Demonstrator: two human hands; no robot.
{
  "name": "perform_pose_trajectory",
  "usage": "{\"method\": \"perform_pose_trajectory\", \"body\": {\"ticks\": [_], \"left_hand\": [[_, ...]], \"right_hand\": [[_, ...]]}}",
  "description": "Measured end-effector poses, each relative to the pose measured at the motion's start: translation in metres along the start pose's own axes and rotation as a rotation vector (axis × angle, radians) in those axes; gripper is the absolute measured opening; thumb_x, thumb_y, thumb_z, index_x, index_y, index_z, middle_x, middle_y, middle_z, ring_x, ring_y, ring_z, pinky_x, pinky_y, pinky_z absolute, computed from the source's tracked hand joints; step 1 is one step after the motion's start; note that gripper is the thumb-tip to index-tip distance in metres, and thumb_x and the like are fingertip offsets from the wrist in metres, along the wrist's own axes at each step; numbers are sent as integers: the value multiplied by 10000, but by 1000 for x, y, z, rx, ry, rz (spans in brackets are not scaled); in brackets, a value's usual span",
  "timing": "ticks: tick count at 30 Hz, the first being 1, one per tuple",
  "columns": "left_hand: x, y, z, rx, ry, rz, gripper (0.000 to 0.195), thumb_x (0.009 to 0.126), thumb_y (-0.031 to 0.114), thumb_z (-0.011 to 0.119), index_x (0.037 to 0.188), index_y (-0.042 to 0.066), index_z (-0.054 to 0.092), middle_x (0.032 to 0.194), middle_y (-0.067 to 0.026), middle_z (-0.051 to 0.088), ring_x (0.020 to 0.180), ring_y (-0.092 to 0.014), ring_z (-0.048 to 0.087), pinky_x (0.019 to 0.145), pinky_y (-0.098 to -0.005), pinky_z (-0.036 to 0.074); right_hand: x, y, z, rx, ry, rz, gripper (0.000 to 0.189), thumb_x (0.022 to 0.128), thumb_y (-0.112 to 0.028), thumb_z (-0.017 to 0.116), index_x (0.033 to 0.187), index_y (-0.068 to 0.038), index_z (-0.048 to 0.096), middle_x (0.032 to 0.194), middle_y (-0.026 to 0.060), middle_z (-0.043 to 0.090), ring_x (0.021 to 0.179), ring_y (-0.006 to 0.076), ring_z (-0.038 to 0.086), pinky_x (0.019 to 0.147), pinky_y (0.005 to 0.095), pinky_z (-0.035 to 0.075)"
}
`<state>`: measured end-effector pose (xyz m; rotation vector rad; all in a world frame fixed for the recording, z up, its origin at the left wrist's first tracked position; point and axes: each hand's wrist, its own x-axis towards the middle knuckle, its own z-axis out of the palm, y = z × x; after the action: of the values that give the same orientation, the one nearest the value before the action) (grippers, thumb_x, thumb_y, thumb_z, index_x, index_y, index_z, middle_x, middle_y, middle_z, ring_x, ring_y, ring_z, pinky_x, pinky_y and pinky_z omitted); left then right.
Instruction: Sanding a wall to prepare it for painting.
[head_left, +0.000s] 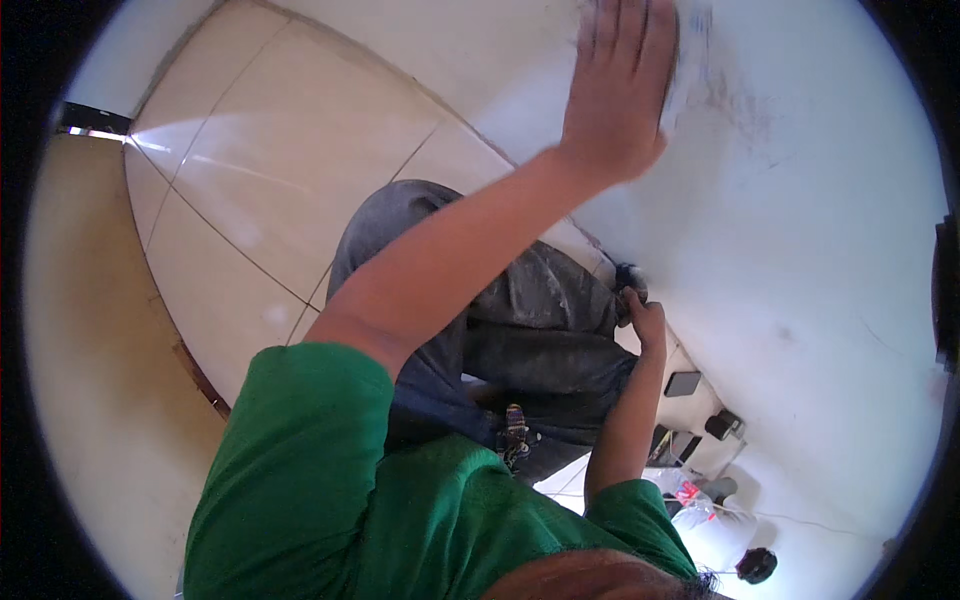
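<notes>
My left hand (619, 97) is raised at the top of the view, back of the hand showing, fingers extended and close together over a pale wall (810, 225). Whether the palm touches the wall is hidden. Near the foot of the wall, beyond my bent knees, is my right hand (649, 319). Its fingers are at a small dark thing (632, 279), too unclear to name; whether they grip it cannot be told. Dark smudges (724, 97) mark the wall beside my left hand. My dusty dark trousers (551, 292) lie between both arms.
Cream floor tiles (247, 172) meet the wall along a rough joint. To the lower right are a flat dark device (682, 383), a small black box (722, 424), clear plastic with a red label (686, 493), a thin cable (817, 523) and a dark round thing (756, 565).
</notes>
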<state>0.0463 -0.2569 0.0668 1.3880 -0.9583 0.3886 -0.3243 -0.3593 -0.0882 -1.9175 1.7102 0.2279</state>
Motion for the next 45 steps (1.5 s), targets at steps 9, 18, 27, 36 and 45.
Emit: {"method": "perform_pose_trajectory", "body": {"ticks": [9,18,27,36,45], "left_hand": [[-6,-2,10,-6,92,197,720,773,15,541,1462,-26,333,1557,-264,239,1478,-406,152,1167,-544,159],[-15,5,8,33,-11,98,739,798,95,582,1476,-13,306,1575,-254,197,1479,-416,142,1171,-548,151],[-13,6,12,107,66,186,767,739,59,578,1463,-12,333,1559,-253,239,1463,-417,190,1170,-530,162],[6,12,6,100,71,194,806,692,23,577,1456,-34,327,1556,-256,234,1446,-414,227,1161,-539,182],[2,13,18,63,81,144,775,711,14,574,1451,-14,346,1564,-251,225,1467,-402,191,1168,-540,160]], "right_hand": [[5,5,3,-49,31,-24,625,809,-532,693,623,65,680,609,175,658,638,247,649,665,381,498],[-6,-16,0,-59,11,-24,617,839,-529,671,588,34,686,580,146,660,626,238,658,684,357,509],[0,-10,4,-67,23,-47,608,844,-511,670,609,50,684,594,153,661,664,256,665,697,372,507],[-6,-10,2,-22,16,-55,655,833,-537,675,630,86,663,595,162,644,634,259,643,676,399,492],[9,8,5,-37,62,-54,657,789,-566,701,589,59,658,560,156,628,582,253,624,653,385,493]]}}
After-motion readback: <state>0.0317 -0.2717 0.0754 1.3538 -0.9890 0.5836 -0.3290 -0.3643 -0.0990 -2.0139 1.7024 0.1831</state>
